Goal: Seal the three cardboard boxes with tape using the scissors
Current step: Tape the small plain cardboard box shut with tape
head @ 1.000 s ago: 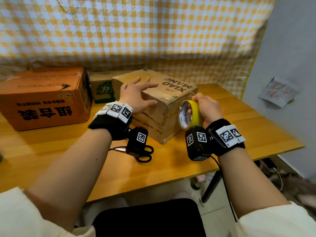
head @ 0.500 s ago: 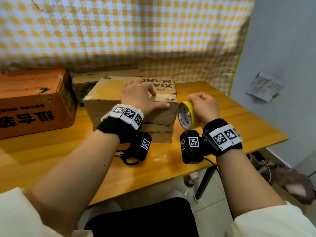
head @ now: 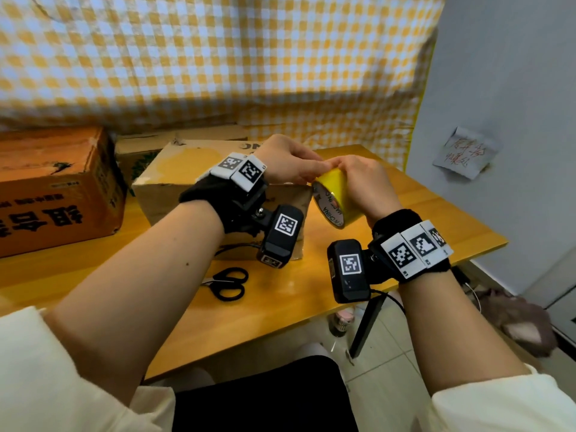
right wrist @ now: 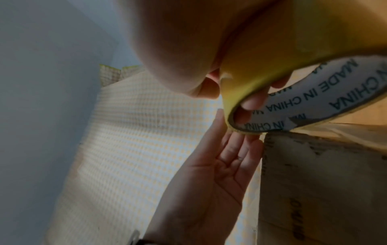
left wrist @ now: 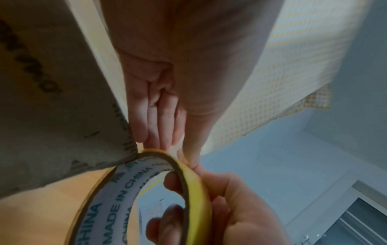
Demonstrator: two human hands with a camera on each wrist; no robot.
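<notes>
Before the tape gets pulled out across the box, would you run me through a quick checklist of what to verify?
1. Tape roll held firmly: ok, the right hand has fingers through its core.
2. Free end of the tape found: cannot tell, the left hand has its fingertips at the roll's rim, but no loose end shows.
3. Nearest box within reach: ok, it sits right beside the roll.
4. Its flaps closed flat: cannot tell, the hands cover much of the top.
5. Scissors handy: ok, they lie on the table by the left forearm.
6. Other boxes: not ok, the orange box shows a torn gap on top.
</notes>
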